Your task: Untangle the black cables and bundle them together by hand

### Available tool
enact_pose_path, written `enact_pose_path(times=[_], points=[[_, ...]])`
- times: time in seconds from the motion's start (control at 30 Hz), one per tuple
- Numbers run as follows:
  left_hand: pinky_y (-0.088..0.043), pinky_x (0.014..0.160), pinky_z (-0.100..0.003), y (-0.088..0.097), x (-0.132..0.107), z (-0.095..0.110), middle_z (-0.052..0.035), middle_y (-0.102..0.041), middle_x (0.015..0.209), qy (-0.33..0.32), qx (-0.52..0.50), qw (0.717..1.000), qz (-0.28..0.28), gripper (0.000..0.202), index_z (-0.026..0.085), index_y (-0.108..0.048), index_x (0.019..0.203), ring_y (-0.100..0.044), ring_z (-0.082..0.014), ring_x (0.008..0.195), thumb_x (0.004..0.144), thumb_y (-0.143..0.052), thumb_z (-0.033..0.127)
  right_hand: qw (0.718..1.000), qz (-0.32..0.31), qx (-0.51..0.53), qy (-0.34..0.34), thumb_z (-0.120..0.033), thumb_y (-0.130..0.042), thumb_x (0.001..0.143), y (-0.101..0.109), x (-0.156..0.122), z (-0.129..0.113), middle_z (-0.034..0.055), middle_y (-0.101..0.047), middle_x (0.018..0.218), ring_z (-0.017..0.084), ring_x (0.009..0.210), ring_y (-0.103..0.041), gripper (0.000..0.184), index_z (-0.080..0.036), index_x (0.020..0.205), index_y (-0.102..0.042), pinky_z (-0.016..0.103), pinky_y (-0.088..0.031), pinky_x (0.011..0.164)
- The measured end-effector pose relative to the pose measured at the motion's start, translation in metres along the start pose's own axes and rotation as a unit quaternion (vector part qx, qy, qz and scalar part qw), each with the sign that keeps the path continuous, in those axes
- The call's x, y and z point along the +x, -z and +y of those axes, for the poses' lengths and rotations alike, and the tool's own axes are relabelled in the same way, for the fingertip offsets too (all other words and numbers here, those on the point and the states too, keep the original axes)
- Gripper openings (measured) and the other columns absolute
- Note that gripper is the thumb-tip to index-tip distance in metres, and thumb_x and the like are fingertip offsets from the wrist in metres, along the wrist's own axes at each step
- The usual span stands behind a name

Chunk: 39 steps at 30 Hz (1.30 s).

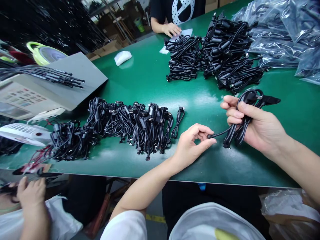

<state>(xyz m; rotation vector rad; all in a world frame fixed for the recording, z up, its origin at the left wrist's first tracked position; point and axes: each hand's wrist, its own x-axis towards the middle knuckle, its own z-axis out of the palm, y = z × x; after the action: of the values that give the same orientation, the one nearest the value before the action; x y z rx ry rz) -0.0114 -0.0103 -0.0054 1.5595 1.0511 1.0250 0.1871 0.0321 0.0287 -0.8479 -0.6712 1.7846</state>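
Note:
My right hand (pixel 257 123) is closed around a bundle of coiled black cables (pixel 236 133), raised above the green table. One cable end stretches leftward out of the bundle. At its tip is a small black connector (pixel 211 136), pinched between the thumb and fingers of my left hand (pixel 193 143). A single coiled cable (pixel 178 122) lies on the table left of my left hand, at the edge of a pile of coiled black cables (pixel 142 125).
Stacked cable bundles (pixel 222 50) stand at the back, beside clear plastic bags (pixel 280 36). A co-worker's hand (pixel 172 30) rests across the green table (pixel 140 80). Another person's hand (pixel 31 191) is at lower left. A grey machine (pixel 82 73) and a white fan (pixel 27 133) stand left.

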Motion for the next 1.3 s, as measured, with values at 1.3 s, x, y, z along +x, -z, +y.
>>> enact_pose_path(times=[1.3], points=[[-0.052,0.087,-0.03,0.016,0.01,-0.002,-0.0063,-0.065,0.108,0.062,-0.132,0.989,0.038,0.055,0.022,-0.058,0.127,-0.063,-0.0158,0.093,0.082,-0.075,0.048,0.944,-0.058,-0.31,-0.093,-0.037,-0.079,0.074,-0.004,-0.013,0.046,0.0031,-0.071,0.083,0.023,0.082,-0.064,0.024,-0.02,0.087,-0.068,0.036,-0.047,0.076]])
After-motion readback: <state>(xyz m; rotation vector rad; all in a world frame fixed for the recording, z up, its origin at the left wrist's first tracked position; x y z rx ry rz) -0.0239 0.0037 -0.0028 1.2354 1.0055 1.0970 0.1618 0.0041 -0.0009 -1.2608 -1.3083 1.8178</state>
